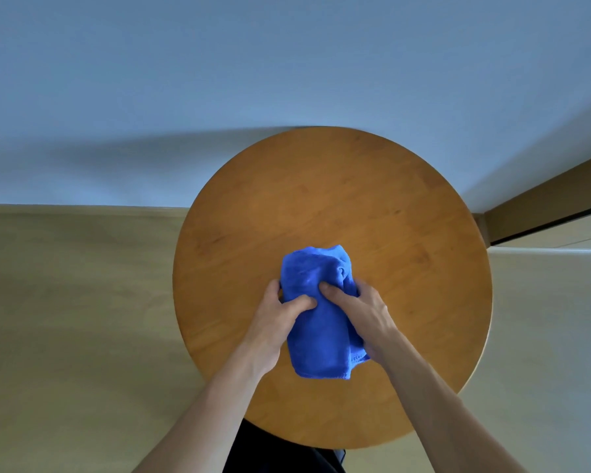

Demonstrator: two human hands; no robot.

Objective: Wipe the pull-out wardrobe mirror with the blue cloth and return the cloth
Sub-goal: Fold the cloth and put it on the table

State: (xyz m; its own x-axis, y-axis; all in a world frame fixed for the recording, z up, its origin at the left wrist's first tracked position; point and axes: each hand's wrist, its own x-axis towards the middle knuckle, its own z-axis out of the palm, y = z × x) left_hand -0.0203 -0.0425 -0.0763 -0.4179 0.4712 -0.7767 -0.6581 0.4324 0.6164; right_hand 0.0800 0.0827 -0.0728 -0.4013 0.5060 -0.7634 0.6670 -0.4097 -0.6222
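On the round wooden bench [372,199], left hand [280,322] and right hand [362,312] both grip the folded blue cloth [316,339]; risk: loose folds opening and trailing if lifted unevenly

The blue cloth [316,315] is a soft, fuzzy towel of bright royal blue, folded into a thick, roughly oblong bundle. It lies over the round wooden worktop [372,213], a little nearer the person than its middle, with its long side running away from the person. Its far end is rumpled and bunched, while the near end hangs in a neat folded edge with a stitched hem showing at the right corner. Both hands grip it from either side, thumbs pressed into its top.
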